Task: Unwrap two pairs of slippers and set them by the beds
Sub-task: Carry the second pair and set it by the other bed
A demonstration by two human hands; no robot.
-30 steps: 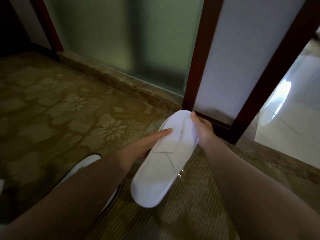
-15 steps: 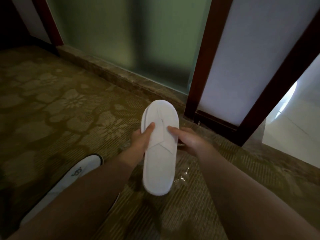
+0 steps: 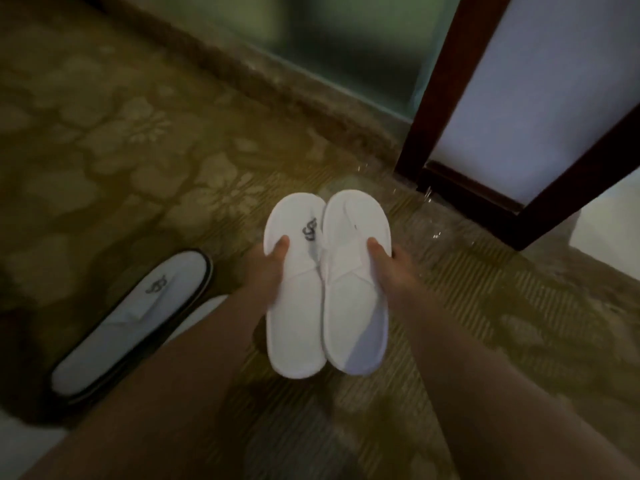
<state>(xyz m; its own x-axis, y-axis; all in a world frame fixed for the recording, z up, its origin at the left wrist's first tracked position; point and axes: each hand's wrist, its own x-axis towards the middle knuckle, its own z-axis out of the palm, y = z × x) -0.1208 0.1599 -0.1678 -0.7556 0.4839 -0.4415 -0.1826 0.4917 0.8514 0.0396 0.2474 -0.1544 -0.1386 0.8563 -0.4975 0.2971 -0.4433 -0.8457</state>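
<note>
At centre frame your left hand (image 3: 268, 271) and right hand (image 3: 393, 268) each clamp a light, floppy slipper (image 3: 294, 306) by its outer edge, so pinch mid-length.

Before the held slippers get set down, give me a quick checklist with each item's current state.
1. Left slipper gripped by left hand: ok.
2. Right slipper gripped by right hand: ok.
3. Both held slippers free of wrap: ok, none visible on them.
4. Pair side by side, toes pointing the same way: ok.
5. Wrapped slippers on the carpet unwrapped: not ok, these look still packaged.
6. Bed in view for placement: not ok.
</note>
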